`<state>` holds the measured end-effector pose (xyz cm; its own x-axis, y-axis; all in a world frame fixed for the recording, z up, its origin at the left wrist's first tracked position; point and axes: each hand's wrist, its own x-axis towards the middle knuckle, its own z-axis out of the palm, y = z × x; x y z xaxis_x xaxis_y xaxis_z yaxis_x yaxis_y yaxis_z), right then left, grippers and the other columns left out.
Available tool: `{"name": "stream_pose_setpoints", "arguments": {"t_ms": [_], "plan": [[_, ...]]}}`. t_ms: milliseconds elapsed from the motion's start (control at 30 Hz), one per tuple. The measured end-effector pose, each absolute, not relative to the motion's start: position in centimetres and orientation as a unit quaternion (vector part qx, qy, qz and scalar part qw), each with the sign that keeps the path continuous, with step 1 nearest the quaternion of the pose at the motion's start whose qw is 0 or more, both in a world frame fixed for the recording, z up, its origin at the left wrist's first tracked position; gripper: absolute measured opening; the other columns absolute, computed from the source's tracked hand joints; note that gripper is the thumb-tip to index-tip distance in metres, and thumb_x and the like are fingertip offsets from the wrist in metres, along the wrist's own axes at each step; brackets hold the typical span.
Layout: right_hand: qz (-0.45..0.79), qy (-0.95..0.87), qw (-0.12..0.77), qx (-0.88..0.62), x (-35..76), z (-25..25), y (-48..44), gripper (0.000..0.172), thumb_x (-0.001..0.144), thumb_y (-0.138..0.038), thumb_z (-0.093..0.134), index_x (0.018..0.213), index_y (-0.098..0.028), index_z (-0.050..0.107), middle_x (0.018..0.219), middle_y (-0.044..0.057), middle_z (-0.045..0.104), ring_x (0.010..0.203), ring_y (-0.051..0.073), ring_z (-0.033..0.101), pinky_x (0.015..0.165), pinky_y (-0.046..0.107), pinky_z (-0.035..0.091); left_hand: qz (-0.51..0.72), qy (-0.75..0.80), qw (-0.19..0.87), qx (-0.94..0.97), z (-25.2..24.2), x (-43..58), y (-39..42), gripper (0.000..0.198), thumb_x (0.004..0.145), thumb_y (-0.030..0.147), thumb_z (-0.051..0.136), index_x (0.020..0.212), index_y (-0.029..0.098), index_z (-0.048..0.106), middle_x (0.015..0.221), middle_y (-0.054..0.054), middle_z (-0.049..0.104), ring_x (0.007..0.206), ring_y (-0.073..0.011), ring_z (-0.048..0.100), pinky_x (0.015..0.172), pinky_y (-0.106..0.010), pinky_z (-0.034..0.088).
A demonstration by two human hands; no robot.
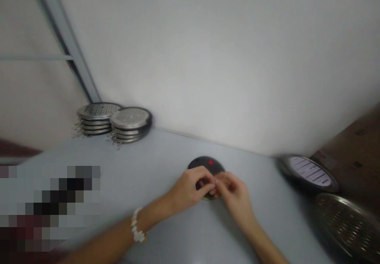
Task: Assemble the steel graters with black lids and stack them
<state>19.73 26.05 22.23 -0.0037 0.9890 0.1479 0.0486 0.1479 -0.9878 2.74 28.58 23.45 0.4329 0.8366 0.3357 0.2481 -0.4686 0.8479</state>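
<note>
A dark round disc [200,162] with a red spot and a yellowish-green edge lies flat on the grey table [178,232]. Over its near half, my left hand [191,187] is closed in a pinch; a white bracelet circles that wrist. Beside it my right hand [236,194] is also pinched, its fingertips meeting those of the left. Whatever is between the fingers is too small or hidden to make out. Both hands cover part of the disc.
Two stacks of round metal discs, a left stack [97,111] and a right stack [130,118], stand at the back left with small chains hanging. At right lie a round piece with a printed white label [310,171] and a studded metal disc [347,224], near a cardboard box [360,141].
</note>
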Motion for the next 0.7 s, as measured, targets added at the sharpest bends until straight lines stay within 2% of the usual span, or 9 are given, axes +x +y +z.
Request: {"name": "stream_pose_setpoints", "arguments": {"t_ms": [200, 333, 533, 700], "plan": [[0.472, -0.553, 0.5, -0.471, 19.7, 22.3, 26.0, 0.041, 0.082, -0.056, 0.07, 0.071, -0.018, 0.064, 0.054, 0.002, 0.066, 0.049, 0.013, 0.059, 0.049, 0.023, 0.049, 0.415, 0.317, 0.269, 0.809, 22.5, 2.7, 28.4, 0.011, 0.091, 0.021, 0.06, 0.087, 0.018, 0.069, 0.087, -0.006, 0.072, 0.083, -0.0165, 0.065, 0.078, -0.027, 0.051], [0.498, -0.545, 0.493, -0.46, 19.6, 22.2, 26.0, 0.045, 0.081, -0.061, 0.07, 0.067, -0.018, 0.062, 0.049, 0.001, 0.064, 0.043, 0.012, 0.055, 0.044, 0.022, 0.044, 0.435, 0.286, 0.217, 0.826, 22.5, 2.6, 28.4, 0.011, 0.09, 0.021, 0.061, 0.086, 0.018, 0.07, 0.087, -0.008, 0.075, 0.085, -0.0185, 0.067, 0.082, -0.03, 0.052], [0.534, -0.54, 0.475, -0.445, 19.6, 21.9, 26.1, 0.049, 0.079, -0.063, 0.07, 0.062, -0.018, 0.062, 0.045, 0.0, 0.059, 0.039, 0.012, 0.054, 0.039, 0.021, 0.039, 0.432, 0.304, 0.225, 0.819, 23.0, 2.6, 28.3, 0.01, 0.085, 0.018, 0.061, 0.083, 0.019, 0.07, 0.083, -0.007, 0.075, 0.082, -0.0186, 0.068, 0.08, -0.031, 0.054], [0.567, -0.523, 0.478, -0.421, 19.7, 21.0, 26.1, 0.047, 0.081, -0.06, 0.07, 0.065, -0.017, 0.061, 0.053, 0.001, 0.064, 0.04, 0.011, 0.055, 0.04, 0.02, 0.037, 0.428, 0.317, 0.244, 0.811, 23.1, 2.7, 28.3, 0.01, 0.084, 0.019, 0.061, 0.082, 0.018, 0.071, 0.08, -0.006, 0.074, 0.078, -0.0178, 0.067, 0.077, -0.03, 0.053]]}}
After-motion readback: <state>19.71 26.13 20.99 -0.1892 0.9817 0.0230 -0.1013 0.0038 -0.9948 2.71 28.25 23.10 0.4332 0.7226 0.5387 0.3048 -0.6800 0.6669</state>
